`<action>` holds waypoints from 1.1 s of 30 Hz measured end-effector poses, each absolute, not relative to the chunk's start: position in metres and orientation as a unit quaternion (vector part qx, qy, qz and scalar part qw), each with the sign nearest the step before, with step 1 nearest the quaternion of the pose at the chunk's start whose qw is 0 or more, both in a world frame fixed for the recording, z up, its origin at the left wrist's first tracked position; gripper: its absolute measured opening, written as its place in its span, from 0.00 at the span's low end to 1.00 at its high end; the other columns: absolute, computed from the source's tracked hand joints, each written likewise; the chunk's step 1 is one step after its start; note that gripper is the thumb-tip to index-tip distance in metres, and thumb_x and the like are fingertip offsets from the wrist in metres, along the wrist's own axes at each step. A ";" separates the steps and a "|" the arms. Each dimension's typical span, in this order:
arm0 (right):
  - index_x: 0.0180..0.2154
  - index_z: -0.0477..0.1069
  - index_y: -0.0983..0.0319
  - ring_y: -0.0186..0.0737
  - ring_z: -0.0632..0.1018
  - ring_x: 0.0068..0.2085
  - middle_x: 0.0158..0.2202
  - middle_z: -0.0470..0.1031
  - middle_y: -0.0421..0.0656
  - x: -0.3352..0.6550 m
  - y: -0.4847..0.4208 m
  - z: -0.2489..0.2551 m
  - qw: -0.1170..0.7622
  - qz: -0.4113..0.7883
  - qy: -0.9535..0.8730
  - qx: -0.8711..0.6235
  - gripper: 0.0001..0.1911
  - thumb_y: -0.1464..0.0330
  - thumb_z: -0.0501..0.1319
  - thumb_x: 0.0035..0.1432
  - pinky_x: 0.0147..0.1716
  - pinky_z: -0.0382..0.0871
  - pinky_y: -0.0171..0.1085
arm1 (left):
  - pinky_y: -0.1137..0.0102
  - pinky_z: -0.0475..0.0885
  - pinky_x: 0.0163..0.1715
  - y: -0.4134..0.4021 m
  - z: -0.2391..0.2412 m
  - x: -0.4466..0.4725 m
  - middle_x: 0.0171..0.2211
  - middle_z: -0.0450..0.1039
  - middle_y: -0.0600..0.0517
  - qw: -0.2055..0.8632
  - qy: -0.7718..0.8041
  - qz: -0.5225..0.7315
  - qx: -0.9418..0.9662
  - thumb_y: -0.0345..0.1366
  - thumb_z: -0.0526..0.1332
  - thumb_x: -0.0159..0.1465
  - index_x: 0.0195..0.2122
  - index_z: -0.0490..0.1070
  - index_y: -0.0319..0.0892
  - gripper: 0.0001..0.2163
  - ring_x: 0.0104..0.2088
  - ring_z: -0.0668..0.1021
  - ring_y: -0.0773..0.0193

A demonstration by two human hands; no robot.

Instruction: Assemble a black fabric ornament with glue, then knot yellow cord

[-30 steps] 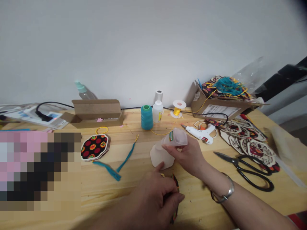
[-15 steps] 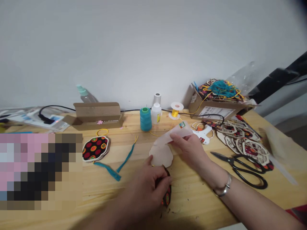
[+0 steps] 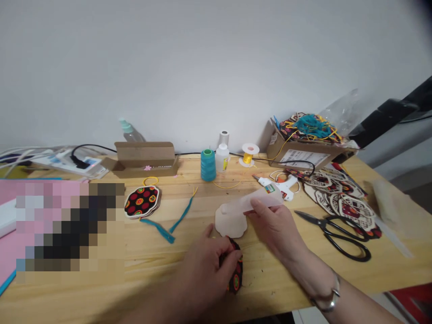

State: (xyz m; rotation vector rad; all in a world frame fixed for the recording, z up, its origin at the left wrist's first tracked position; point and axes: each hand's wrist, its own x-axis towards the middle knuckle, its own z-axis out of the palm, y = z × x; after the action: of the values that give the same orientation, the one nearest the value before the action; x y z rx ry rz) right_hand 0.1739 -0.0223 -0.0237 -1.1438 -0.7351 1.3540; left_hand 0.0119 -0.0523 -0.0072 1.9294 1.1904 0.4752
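Observation:
My left hand (image 3: 216,256) pinches a black patterned fabric piece (image 3: 236,274) with red and orange motifs, partly hidden by the fingers. Its outstretched index finger reaches the left edge of a cream scalloped plaque (image 3: 232,227), which lies on the table. In my right hand (image 3: 273,220) is a translucent white plastic piece (image 3: 249,202), long and flat-looking, with a small coloured label near the hand. The narrow far end of this piece lies over the plaque's upper edge; whether it touches I cannot tell.
Black scissors (image 3: 334,229) and stacked patterned plaques (image 3: 357,211) lie right. Behind are a white glue gun (image 3: 286,186), teal thread (image 3: 208,165), a white bottle (image 3: 222,158), a yellow cord spool (image 3: 248,157) and a filled cardboard box (image 3: 297,157). Left is a finished plaque (image 3: 141,201) with a teal tassel (image 3: 160,229).
My right hand has moved right and slightly down with the plastic piece, uncovering more of the glue gun. The left hand keeps its grip on the fabric. The view has shifted a little.

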 end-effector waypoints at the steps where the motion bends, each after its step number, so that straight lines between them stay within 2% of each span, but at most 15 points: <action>1: 0.26 0.74 0.65 0.38 0.75 0.33 0.30 0.76 0.45 0.175 -0.026 -0.024 0.574 0.575 -0.314 -0.492 0.10 0.63 0.65 0.46 0.36 0.67 0.36 | 0.69 0.66 0.35 -0.056 -0.008 0.011 0.18 0.66 0.56 0.405 0.467 0.188 0.763 0.32 0.53 0.59 0.16 0.59 0.42 0.14 0.30 0.72 0.65; 6: 0.26 0.74 0.65 0.37 0.74 0.32 0.29 0.76 0.43 0.175 -0.036 -0.022 0.566 0.574 -0.313 -0.502 0.11 0.63 0.66 0.45 0.35 0.67 0.36 | 0.71 0.67 0.36 -0.069 -0.008 0.008 0.20 0.67 0.56 0.426 0.462 0.221 0.746 0.31 0.53 0.60 0.17 0.59 0.42 0.14 0.35 0.72 0.65; 10: 0.24 0.74 0.65 0.37 0.74 0.32 0.28 0.76 0.43 0.171 -0.039 -0.019 0.558 0.567 -0.318 -0.516 0.12 0.61 0.65 0.45 0.34 0.67 0.35 | 0.69 0.68 0.40 -0.076 -0.008 0.004 0.17 0.66 0.58 0.434 0.456 0.215 0.747 0.31 0.52 0.60 0.17 0.61 0.42 0.14 0.28 0.73 0.68; 13: 0.25 0.74 0.66 0.39 0.75 0.32 0.29 0.76 0.45 0.169 -0.041 -0.016 0.543 0.549 -0.334 -0.541 0.14 0.60 0.66 0.43 0.33 0.68 0.36 | 0.69 0.70 0.37 -0.082 -0.009 0.000 0.16 0.65 0.58 0.436 0.448 0.203 0.754 0.31 0.52 0.61 0.17 0.61 0.42 0.14 0.25 0.73 0.68; 16: 0.25 0.74 0.66 0.42 0.76 0.30 0.27 0.77 0.45 0.170 -0.042 -0.012 0.524 0.508 -0.361 -0.581 0.15 0.58 0.66 0.42 0.29 0.69 0.36 | 0.65 0.70 0.44 -0.084 -0.010 -0.006 0.15 0.65 0.59 0.387 0.435 0.217 0.784 0.30 0.52 0.60 0.18 0.62 0.42 0.13 0.20 0.71 0.71; 18: 0.27 0.74 0.65 0.43 0.77 0.31 0.28 0.78 0.45 0.170 -0.043 -0.008 0.521 0.466 -0.393 -0.597 0.15 0.59 0.66 0.42 0.29 0.69 0.37 | 0.59 0.64 0.52 -0.084 -0.010 -0.010 0.14 0.64 0.59 0.315 0.414 0.250 0.816 0.29 0.53 0.59 0.19 0.63 0.42 0.11 0.17 0.69 0.72; 20: 0.29 0.74 0.64 0.43 0.77 0.31 0.29 0.78 0.45 0.171 -0.044 -0.005 0.517 0.411 -0.438 -0.610 0.14 0.60 0.66 0.42 0.31 0.70 0.37 | 0.58 0.60 0.55 -0.083 -0.011 -0.010 0.15 0.65 0.59 0.251 0.370 0.279 0.850 0.27 0.54 0.58 0.21 0.65 0.42 0.09 0.18 0.70 0.72; 23: 0.28 0.72 0.64 0.41 0.76 0.30 0.27 0.77 0.43 0.168 -0.044 -0.003 0.489 0.323 -0.516 -0.625 0.12 0.61 0.64 0.43 0.30 0.70 0.36 | 0.62 0.62 0.55 -0.084 -0.016 -0.003 0.16 0.67 0.57 0.217 0.295 0.292 0.884 0.26 0.55 0.57 0.22 0.65 0.41 0.08 0.19 0.72 0.72; 26: 0.27 0.71 0.62 0.39 0.75 0.27 0.25 0.76 0.41 0.163 -0.043 -0.005 0.461 0.265 -0.572 -0.624 0.10 0.61 0.63 0.46 0.28 0.69 0.35 | 0.64 0.64 0.54 -0.086 -0.026 0.006 0.18 0.68 0.55 0.207 0.301 0.321 0.874 0.28 0.54 0.58 0.22 0.66 0.41 0.08 0.23 0.74 0.70; 33: 0.27 0.68 0.60 0.37 0.73 0.26 0.24 0.74 0.40 0.155 -0.039 -0.011 0.430 0.240 -0.630 -0.600 0.08 0.63 0.62 0.49 0.27 0.67 0.35 | 0.64 0.65 0.53 -0.089 -0.043 0.007 0.17 0.68 0.54 0.203 0.321 0.327 0.865 0.29 0.54 0.58 0.22 0.66 0.41 0.09 0.23 0.75 0.69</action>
State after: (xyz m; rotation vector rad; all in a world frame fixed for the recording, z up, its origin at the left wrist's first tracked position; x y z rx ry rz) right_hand 0.1551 -0.0391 -0.0105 -1.4967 -1.5728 0.5996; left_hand 0.0069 -0.0887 -0.0433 2.4157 0.8971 0.9121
